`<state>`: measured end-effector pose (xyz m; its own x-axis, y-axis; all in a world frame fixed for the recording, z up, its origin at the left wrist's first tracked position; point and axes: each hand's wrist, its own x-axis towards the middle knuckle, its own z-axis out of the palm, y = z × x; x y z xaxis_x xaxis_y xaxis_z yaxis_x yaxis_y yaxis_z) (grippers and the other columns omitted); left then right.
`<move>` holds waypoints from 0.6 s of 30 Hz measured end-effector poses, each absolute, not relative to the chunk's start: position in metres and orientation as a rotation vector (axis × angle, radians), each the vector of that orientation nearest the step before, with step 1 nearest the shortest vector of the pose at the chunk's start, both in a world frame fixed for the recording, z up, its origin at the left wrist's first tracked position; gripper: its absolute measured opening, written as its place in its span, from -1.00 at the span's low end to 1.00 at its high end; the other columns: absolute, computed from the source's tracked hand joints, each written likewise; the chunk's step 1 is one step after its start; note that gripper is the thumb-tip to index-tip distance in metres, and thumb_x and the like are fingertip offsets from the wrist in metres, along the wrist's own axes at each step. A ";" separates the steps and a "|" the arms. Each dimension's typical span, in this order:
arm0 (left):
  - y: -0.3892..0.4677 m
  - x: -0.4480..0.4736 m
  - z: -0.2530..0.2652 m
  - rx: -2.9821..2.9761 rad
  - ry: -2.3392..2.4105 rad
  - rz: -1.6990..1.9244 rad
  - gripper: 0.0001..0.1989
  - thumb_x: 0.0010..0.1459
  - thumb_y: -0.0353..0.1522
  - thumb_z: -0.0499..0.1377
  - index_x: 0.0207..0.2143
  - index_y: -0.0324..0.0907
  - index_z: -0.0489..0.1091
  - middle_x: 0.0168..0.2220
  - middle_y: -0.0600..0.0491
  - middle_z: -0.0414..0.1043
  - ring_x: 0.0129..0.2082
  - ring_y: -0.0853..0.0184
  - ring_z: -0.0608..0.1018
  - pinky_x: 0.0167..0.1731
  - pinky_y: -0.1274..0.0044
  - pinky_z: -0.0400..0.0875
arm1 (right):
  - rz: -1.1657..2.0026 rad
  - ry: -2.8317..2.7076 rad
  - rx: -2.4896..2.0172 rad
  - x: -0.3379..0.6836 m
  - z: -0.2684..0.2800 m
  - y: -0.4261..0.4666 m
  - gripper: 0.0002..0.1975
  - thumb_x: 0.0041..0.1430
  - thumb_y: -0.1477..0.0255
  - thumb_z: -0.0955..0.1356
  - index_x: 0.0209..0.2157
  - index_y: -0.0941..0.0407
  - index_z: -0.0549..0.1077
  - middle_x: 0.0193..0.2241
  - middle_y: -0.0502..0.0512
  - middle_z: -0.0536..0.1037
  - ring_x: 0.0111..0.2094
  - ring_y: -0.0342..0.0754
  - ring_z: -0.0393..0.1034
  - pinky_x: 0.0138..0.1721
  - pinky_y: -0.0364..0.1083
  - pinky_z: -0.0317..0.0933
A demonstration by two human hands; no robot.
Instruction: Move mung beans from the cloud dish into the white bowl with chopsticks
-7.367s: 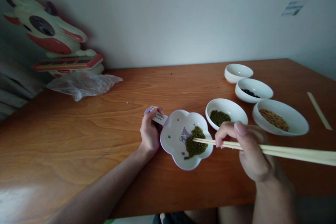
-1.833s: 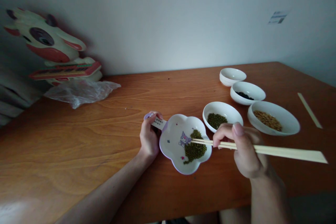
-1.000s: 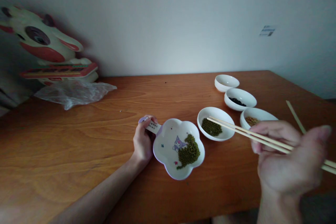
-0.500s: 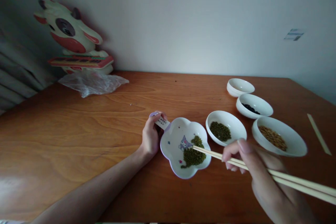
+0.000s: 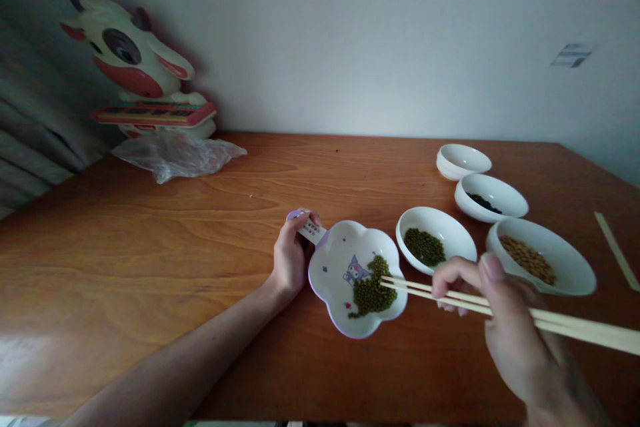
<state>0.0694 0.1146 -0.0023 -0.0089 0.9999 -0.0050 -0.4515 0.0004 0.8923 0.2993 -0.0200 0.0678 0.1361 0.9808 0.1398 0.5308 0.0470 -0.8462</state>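
Observation:
My left hand (image 5: 293, 257) is closed round the short handle of a white flower-shaped bowl (image 5: 333, 250) with a purple rim and a cartoon print. Green mung beans (image 5: 373, 295) lie heaped on its right side. Between the fingers of my right hand (image 5: 505, 307) is a pair of wooden chopsticks (image 5: 420, 288), their tips slightly apart over the beans. Whether the tips pinch a bean is too small to tell. Just right of the flower-shaped bowl stands a round white bowl (image 5: 455, 237) with more mung beans (image 5: 424, 247).
A white bowl (image 5: 575, 267) of tan beans, another (image 5: 510, 197) with black beans, and a third white bowl (image 5: 463, 160) stand at the right. One chopstick (image 5: 616, 250) lies beyond them. A cow toy keyboard (image 5: 155, 113) and a plastic bag (image 5: 180, 159) are at the back left.
My right hand has shifted the chopstick tips a little rightward over the mung beans, and the tips have parted slightly. My left hand keeps its hold on the handle. The view has moved slightly.

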 end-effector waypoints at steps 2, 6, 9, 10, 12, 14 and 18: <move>0.114 0.070 -0.002 0.859 0.878 1.400 -0.77 0.12 -0.24 0.12 -0.52 -0.18 0.34 -0.50 0.09 0.22 -0.53 0.40 0.31 -0.52 0.55 0.27 | 0.691 -1.535 -1.576 0.300 0.065 -0.018 -0.40 0.48 0.09 0.05 -0.46 0.04 0.47 -0.53 0.04 0.48 -0.43 -0.01 0.37 -0.36 -0.05 0.19; 0.114 0.069 -0.002 0.874 0.888 1.395 -0.77 0.13 -0.24 0.12 -0.52 -0.17 0.35 -0.51 0.09 0.22 -0.55 0.40 0.29 -0.54 0.54 0.25 | 0.680 -1.599 -1.552 0.300 0.063 -0.016 -0.44 0.50 0.12 0.08 -0.47 0.05 0.43 -0.51 0.02 0.48 -0.42 -0.04 0.38 -0.32 -0.06 0.20; 0.114 0.069 -0.001 0.893 0.889 1.406 -0.77 0.13 -0.24 0.12 -0.52 -0.17 0.35 -0.52 0.09 0.22 -0.54 0.38 0.31 -0.52 0.52 0.27 | 0.681 -1.607 -1.560 0.299 0.064 -0.016 -0.46 0.50 0.14 0.09 -0.48 0.05 0.40 -0.51 0.02 0.48 -0.40 -0.03 0.38 -0.30 -0.05 0.20; 0.114 0.069 -0.001 0.898 0.893 1.409 -0.77 0.14 -0.24 0.12 -0.52 -0.16 0.34 -0.52 0.09 0.23 -0.54 0.38 0.31 -0.52 0.51 0.27 | 0.678 -1.609 -1.554 0.298 0.064 -0.016 -0.47 0.50 0.14 0.10 -0.49 0.05 0.40 -0.51 0.02 0.47 -0.40 -0.03 0.38 -0.31 -0.05 0.20; 0.114 0.070 0.000 0.907 0.902 1.413 -0.76 0.14 -0.24 0.12 -0.52 -0.16 0.34 -0.52 0.09 0.23 -0.54 0.37 0.32 -0.52 0.50 0.27 | 0.676 -1.617 -1.526 0.299 0.064 -0.017 -0.47 0.50 0.14 0.10 -0.48 0.05 0.39 -0.51 0.02 0.47 -0.40 -0.03 0.37 -0.32 -0.05 0.18; 0.114 0.070 0.000 0.914 0.905 1.417 -0.77 0.14 -0.24 0.12 -0.52 -0.16 0.33 -0.52 0.09 0.23 -0.54 0.36 0.32 -0.51 0.50 0.27 | 0.680 -1.625 -1.500 0.299 0.064 -0.017 -0.46 0.50 0.15 0.08 -0.48 0.05 0.38 -0.51 0.02 0.45 -0.41 -0.04 0.35 -0.32 -0.06 0.17; 0.114 0.070 0.001 0.930 0.910 1.421 -0.76 0.14 -0.22 0.12 -0.51 -0.15 0.32 -0.52 0.08 0.22 -0.53 0.35 0.32 -0.49 0.48 0.28 | 0.671 -1.644 -1.477 0.298 0.065 -0.017 -0.44 0.51 0.14 0.05 -0.48 0.05 0.39 -0.51 0.01 0.43 -0.43 -0.06 0.32 -0.35 -0.06 0.15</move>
<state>0.0704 0.1136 0.0013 -0.0343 0.9987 0.0379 -0.3840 -0.0482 0.9221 0.2985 -0.0171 0.0654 0.0109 0.9766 0.2149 0.5471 0.1740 -0.8188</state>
